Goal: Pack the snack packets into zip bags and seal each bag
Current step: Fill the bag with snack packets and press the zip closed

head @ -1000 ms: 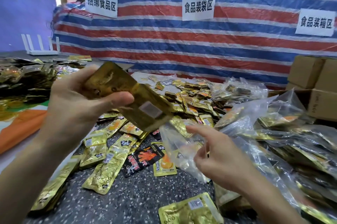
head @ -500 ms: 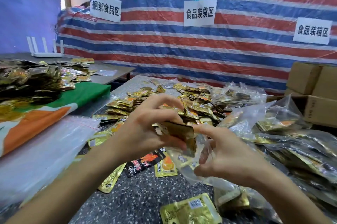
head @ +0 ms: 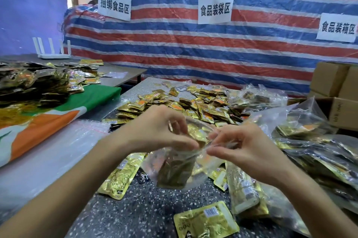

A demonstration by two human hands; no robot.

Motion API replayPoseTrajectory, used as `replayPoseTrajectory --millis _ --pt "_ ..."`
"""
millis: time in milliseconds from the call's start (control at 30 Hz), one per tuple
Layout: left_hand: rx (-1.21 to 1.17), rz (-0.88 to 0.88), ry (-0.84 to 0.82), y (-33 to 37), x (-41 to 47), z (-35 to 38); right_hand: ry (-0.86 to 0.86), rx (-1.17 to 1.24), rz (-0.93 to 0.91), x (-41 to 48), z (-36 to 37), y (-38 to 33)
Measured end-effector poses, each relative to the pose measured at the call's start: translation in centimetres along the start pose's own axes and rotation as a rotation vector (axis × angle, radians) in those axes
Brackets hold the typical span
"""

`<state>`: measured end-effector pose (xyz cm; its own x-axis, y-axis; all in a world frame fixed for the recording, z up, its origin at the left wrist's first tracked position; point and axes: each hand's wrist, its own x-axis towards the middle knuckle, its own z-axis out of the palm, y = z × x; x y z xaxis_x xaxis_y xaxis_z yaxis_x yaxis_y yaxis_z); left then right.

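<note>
1. zip bag (head: 180,157) is hanging just above the table, between the two hands, with its mouth up at the fingertips.
2. left hand (head: 155,131) is curling over the left side of the bag's mouth, thumb and fingers pinching the clear plastic there.
3. right hand (head: 242,148) is pinching the right side of the top edge between thumb and forefinger, the other fingers loosely bent; the two hands are nearly touching.
4. snack packets (head: 174,173), gold and dark, are sitting upright inside the bag; blur is hiding whether the strip is closed.
5. speckled table (head: 145,208) is lying under the bag, with one gold packet (head: 206,220) flat near the front edge and another (head: 122,177) beside the left forearm.
6. a loose pile of packets (head: 193,105) is spreading across the table beyond the hands.
7. filled bags (head: 310,152) are heaping up to the right, with cardboard boxes (head: 333,80) behind them.
8. a stack of empty clear bags (head: 48,152) is lying to the left, next to a green and orange cloth (head: 58,119) bearing a dark heap of packets (head: 33,86).
9. a striped tarp (head: 193,49) with paper signs (head: 215,8) is hanging at the back.
</note>
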<state>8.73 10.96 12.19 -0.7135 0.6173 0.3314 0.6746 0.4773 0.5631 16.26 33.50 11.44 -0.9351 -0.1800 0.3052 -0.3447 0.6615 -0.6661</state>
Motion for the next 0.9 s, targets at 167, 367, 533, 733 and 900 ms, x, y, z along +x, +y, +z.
replayPoseTrajectory --millis 167,367,533,733,900 --pt "-0.283 -0.007 0.085 -2.7 -0.1 -2.0 0.105 0.101 -0.072 0.0 0.5 0.8" --pt "-0.009 -0.414 0.24 -12.7 -0.7 -1.1 0.188 0.14 -0.032 -0.2 1.2 2.0" --pt "0.531 -0.926 -0.132 -17.4 -3.4 2.1 0.272 0.204 -0.044 -0.2 1.8 2.1" --pt "0.49 -1.058 0.165 -17.8 -3.0 4.2 0.223 0.28 0.005 -0.2 2.3 2.4" --pt "0.331 -1.057 0.186 -18.3 -1.7 2.7 0.225 0.273 -0.002 -0.4 2.1 1.5"
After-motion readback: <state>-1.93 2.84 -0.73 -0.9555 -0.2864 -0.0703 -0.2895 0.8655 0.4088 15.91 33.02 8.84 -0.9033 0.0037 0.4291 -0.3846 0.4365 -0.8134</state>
